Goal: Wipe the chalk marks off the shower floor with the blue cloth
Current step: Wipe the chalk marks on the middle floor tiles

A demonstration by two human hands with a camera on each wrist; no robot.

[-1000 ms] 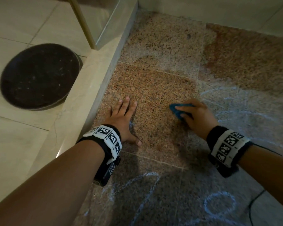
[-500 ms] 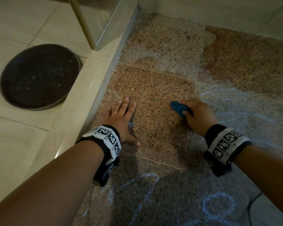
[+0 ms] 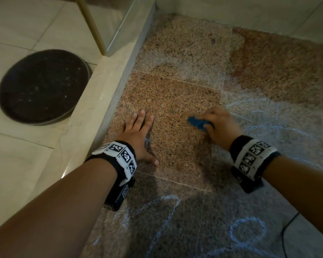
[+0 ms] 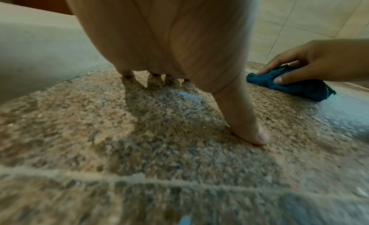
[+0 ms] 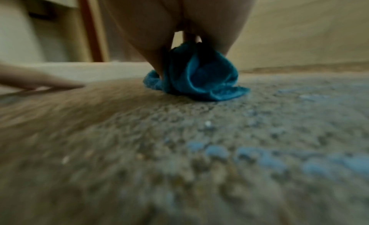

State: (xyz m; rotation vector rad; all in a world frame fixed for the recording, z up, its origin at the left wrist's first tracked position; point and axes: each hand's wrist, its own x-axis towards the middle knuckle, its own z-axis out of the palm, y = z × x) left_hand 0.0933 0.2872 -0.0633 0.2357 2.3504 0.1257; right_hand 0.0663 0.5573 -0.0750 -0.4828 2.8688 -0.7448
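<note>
Right hand grip closed round blue cloth on shower floor; left hand flat, fingers spread.

- Round dark mat, flecked with pale specks, lying on the cream tile floor outside the shower; its right edge is just beside the curb.
- Pale marble curb running diagonally, dividing the cream tiles from the speckled stone.
- Glass panel standing on the curb's far end, with a brass-coloured post at its near edge.
- Cream wall tiles along the far side.
- Thin dark cable at lower right.
</note>
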